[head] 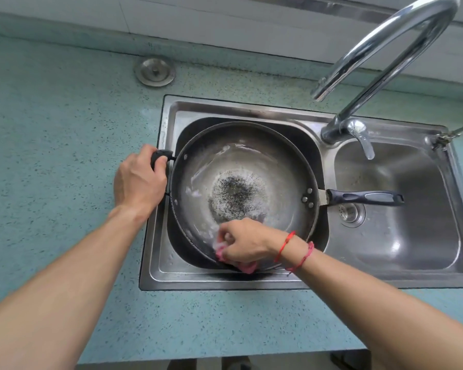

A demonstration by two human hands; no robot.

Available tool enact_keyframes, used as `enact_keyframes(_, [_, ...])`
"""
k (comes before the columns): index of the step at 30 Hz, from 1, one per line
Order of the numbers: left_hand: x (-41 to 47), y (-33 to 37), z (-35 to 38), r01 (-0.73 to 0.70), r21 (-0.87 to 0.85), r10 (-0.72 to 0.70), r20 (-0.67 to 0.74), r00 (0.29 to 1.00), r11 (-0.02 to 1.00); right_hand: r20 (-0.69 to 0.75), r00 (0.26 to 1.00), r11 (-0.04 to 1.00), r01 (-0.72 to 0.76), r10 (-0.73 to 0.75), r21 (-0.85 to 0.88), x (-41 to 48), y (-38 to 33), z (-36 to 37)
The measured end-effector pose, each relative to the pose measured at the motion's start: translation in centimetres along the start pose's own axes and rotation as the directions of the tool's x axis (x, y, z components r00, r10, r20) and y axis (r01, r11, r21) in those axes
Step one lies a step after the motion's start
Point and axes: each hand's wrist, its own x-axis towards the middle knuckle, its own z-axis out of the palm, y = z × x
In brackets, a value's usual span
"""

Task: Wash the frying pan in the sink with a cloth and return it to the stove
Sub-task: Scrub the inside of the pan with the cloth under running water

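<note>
Frying pan (pixel 241 182) sits in the sink's (pixel 251 279) left basin, wet, soapy, dark specks at centre. Left hand (pixel 139 180) grips its side handle (pixel 159 156); right hand (pixel 242 243) pinches pink cloth (pixel 247 267) at near rim.

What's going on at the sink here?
A person is washing a frying pan in the left half of a double sink. The left hand has its grip on the pan's small side handle. The right hand holds a pink cloth at the near rim. Suds and dark residue sit mid-pan. No water shows at the faucet.
</note>
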Motion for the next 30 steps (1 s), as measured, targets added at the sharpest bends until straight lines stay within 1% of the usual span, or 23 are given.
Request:
enact_keyframes(2, [0.0,0.0,0.0,-0.004,-0.001,0.004,-0.002,1.000,1.000,-0.110,0.991,0.977,0.093,-0.073,0.190,1.2,-1.3,0.6])
enact_keyframes(3, [0.0,-0.1,0.0,-0.004,-0.001,0.004,-0.005,1.000,1.000,-0.161,0.983,0.944,0.133,-0.087,0.303,1.8,-2.0,0.9])
enact_keyframes(5, [0.0,-0.1,0.1,-0.008,-0.002,0.008,-0.012,1.000,1.000,-0.247,0.967,0.823,0.194,-0.067,0.535,3.3,-3.2,1.2])
enact_keyframes(6, [0.0,-0.2,0.1,-0.010,-0.005,0.010,-0.016,1.000,1.000,-0.296,0.954,0.755,0.223,-0.040,0.616,4.2,-3.9,1.2])
enact_keyframes(8, [0.1,-0.2,0.2,-0.015,-0.011,0.015,-0.020,1.000,1.000,-0.401,0.916,0.625,0.296,0.030,0.723,5.9,-5.2,0.7])
enact_keyframes(9, [0.1,-0.3,0.2,-0.017,-0.013,0.017,-0.024,1.000,1.000,-0.452,0.890,0.572,0.339,0.062,0.747,6.7,-5.7,0.4])
enact_keyframes(10, [0.2,-0.3,0.3,-0.018,-0.015,0.018,-0.029,0.999,1.000,-0.497,0.863,0.546,0.376,0.087,0.749,7.4,-6.1,0.2])
enact_keyframes(12, [0.2,-0.3,0.4,-0.017,-0.018,0.016,-0.034,0.999,1.000,-0.562,0.817,0.571,0.404,0.125,0.715,8.3,-6.5,0.1])
enact_keyframes(13, [0.2,-0.3,0.3,-0.015,-0.020,0.015,-0.033,0.999,1.000,-0.575,0.807,0.587,0.404,0.132,0.702,8.3,-6.5,0.2])
enact_keyframes(15, [0.2,-0.2,0.3,-0.011,-0.025,0.010,-0.029,1.000,1.000,-0.555,0.825,0.574,0.407,0.102,0.711,7.8,-6.4,0.5])
enact_keyframes(17, [0.2,-0.1,0.2,-0.009,-0.025,0.008,-0.018,1.000,1.000,-0.502,0.863,0.598,0.372,0.059,0.710,6.4,-6.0,0.9])
enact_keyframes(20, [0.1,-0.1,0.2,-0.006,-0.032,0.006,-0.005,1.000,0.999,-0.415,0.909,0.721,0.272,0.024,0.637,3.7,-4.8,1.7])
enact_keyframes(23, [0.2,-0.2,0.2,0.000,-0.051,0.000,0.005,1.000,0.999,-0.331,0.942,0.860,0.134,0.043,0.493,0.6,-2.9,2.3])
enact_keyframes(24, [0.2,-0.3,0.2,0.001,-0.056,0.000,0.011,1.000,0.998,-0.313,0.948,0.900,0.087,0.058,0.428,-0.5,-2.0,2.3])
enact_keyframes(26, [0.2,-0.3,0.2,-0.002,-0.062,0.003,0.019,1.000,0.998,-0.284,0.955,0.977,-0.017,0.078,0.211,-2.4,-0.3,1.9])
enact_keyframes(28, [0.2,-0.3,0.2,-0.008,-0.069,0.009,0.018,1.000,0.998,-0.300,0.946,0.990,-0.140,0.124,-0.032,-3.8,1.5,1.4])
enact_keyframes(30, [0.3,-0.3,0.2,-0.016,-0.073,0.017,0.020,1.000,0.997,-0.408,0.899,0.938,-0.267,0.161,-0.219,-4.8,3.1,0.9])
